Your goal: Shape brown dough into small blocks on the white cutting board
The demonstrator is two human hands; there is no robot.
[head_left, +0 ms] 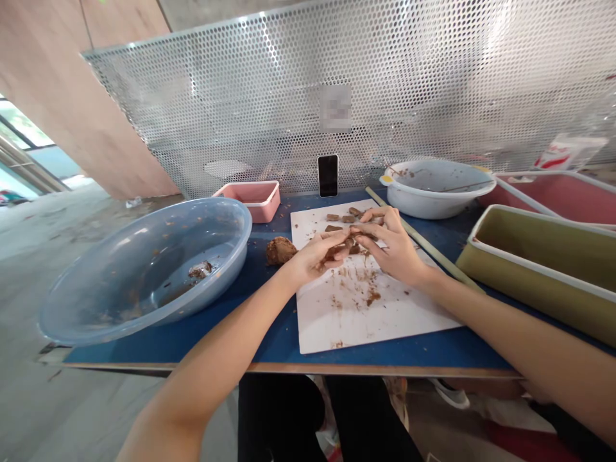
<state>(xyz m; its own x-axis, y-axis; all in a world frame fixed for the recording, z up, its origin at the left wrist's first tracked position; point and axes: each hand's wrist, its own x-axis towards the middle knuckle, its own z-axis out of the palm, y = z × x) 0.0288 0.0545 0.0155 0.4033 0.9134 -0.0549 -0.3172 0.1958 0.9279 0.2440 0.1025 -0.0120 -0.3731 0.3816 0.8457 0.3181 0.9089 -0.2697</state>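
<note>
Above the white board (332,327), my left hand (323,251) and my right hand (392,247) meet at the fingertips. Between them is a piece of brown clay (353,236), partly hidden by the fingers. Both hands have curled fingers pressed on it. Several small clay rolls (347,219) lie on the board just beyond the hands, and crumbs and smears (373,296) of clay mark its surface nearer to me. A larger clay lump (280,251) sits at the board's left edge, beside my left wrist.
A large blue basin (144,256) with some clay inside stands at left, near a small pink box (262,205). A phone (328,176) leans against the perforated metal screen (240,109). At right are a pale stick (433,251), a white basin (440,196) and a green trough (529,256).
</note>
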